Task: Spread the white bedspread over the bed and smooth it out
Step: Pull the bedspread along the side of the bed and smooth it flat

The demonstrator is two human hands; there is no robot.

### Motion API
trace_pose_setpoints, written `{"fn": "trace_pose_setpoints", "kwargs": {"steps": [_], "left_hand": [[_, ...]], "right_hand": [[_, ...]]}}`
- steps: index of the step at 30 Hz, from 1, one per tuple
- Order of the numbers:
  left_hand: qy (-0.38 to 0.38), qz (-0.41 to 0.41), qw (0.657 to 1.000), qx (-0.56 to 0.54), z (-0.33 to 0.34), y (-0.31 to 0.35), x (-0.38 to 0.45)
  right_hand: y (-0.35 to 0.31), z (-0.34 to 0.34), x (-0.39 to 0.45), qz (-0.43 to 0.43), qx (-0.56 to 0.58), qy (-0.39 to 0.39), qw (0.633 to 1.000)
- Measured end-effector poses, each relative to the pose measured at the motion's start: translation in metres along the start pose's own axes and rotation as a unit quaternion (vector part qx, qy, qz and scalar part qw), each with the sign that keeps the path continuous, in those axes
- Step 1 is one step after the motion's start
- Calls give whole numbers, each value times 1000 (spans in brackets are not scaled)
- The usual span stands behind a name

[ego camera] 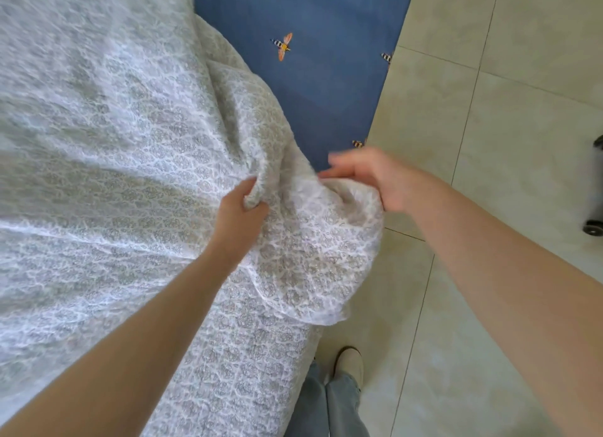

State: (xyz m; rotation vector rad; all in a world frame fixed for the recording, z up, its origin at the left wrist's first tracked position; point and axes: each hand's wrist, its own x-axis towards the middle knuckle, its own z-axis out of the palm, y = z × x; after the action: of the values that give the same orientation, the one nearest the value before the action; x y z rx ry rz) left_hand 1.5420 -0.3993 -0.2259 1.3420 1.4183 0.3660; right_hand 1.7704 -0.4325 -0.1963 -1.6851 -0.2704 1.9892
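The white lace-patterned bedspread [107,149] covers the bed across the left of the head view. Its edge bunches into a loose fold at the bed's right side. My left hand [239,208] grips a pinch of that bunched cloth. My right hand [368,178] is just to the right, blurred, at the upper rim of the hanging fold; its fingers point left and look fairly straight. Whether it holds the cloth is unclear. A blue sheet with bee prints [313,77] shows beyond the bedspread's edge.
Beige floor tiles [489,142] run along the right of the bed. My leg and shoe [349,365] stand close to the bed's edge at the bottom. A dark wheeled object [594,221] sits at the right border.
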Motion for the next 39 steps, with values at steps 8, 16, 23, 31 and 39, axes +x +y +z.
{"fn": "trace_pose_setpoints", "kwargs": {"steps": [8,16,23,31,39], "left_hand": [[-55,69,981,173,0,-39,-23],[49,152,984,77,-26,-44,-25],[288,93,943,137,-28,-86,-27],[71,128,933,330,-13,-90,6],[-12,52,889,455,4,-87,33]], "right_hand": [[-36,81,58,-44,-117,45,991],[-53,117,87,13,-241,55,969],[-86,99,68,-46,-278,64,957],[-113,4,72,-296,-209,480,799],[-107,36,80,-38,-66,220,972]]}}
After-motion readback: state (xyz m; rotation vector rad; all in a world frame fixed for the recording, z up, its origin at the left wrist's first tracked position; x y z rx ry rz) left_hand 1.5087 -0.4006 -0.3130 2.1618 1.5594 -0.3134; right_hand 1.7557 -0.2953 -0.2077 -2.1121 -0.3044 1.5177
